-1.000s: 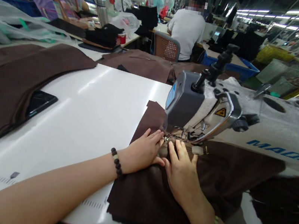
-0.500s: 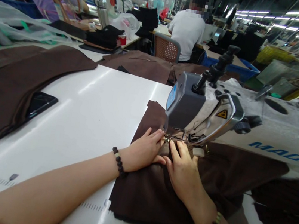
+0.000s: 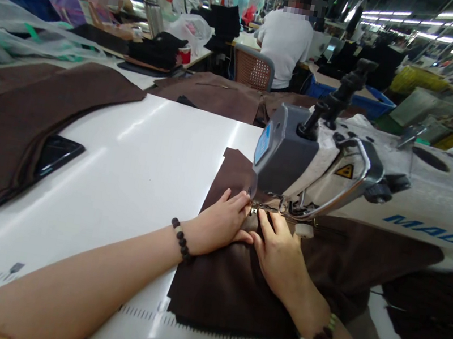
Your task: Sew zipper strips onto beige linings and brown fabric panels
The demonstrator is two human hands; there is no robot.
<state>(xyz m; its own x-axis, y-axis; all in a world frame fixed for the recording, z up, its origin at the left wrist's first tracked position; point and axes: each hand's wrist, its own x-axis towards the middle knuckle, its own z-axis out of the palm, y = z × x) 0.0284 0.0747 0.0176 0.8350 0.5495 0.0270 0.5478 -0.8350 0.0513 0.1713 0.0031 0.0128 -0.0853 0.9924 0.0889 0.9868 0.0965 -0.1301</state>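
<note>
Dark brown fabric (image 3: 232, 296) lies on the white sewing table under the head of a sewing machine (image 3: 290, 145). My left hand (image 3: 220, 223) rests flat on the cloth just left of the presser foot (image 3: 254, 210), fingers stretched out. On the near side of the foot, my right hand (image 3: 282, 253) presses on the same cloth with its fingers extended. The two thumbs almost meet. A lighter brown patch of fabric shows between the hands. The needle point is too small to make out.
A stack of brown fabric pieces (image 3: 14, 124) lies at the left over a black glossy thing (image 3: 61, 155). More brown cloth (image 3: 208, 95) hangs at the table's far edge. Dark gathered fabric (image 3: 434, 323) is at the right. A person in white (image 3: 285, 44) sits ahead.
Both hands stay at nearly the same place on the cloth by the presser foot. The view has shifted slightly, and a person at the far left has leaned over.
</note>
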